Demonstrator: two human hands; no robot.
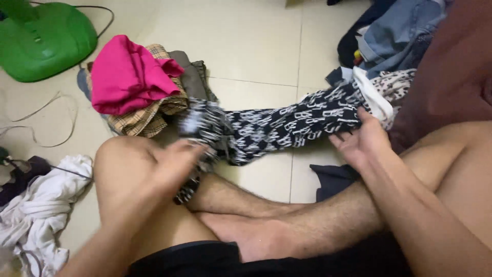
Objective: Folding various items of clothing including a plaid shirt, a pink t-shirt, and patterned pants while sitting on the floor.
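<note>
Head view of a person seated cross-legged on a pale tiled floor point(246, 46). A black-and-white patterned garment point(287, 125) is stretched across the floor in front of the knees, between the two hands. The left hand point(177, 164), blurred, rests at the garment's bunched left end above the left knee; its fingers appear curled on the fabric, though the blur hides the exact grip. The right hand point(359, 141) lies open, palm up and fingers spread, under the garment's right end near its white waistband point(371, 97). Behind the garment sits a folded stack topped by a pink garment point(128, 74) over a plaid garment point(148, 115). A green fan base point(43, 41) stands at upper left; a white cloth point(41, 205) lies crumpled at lower left. A heap of blue clothing point(394, 31) fills the upper right.
</note>
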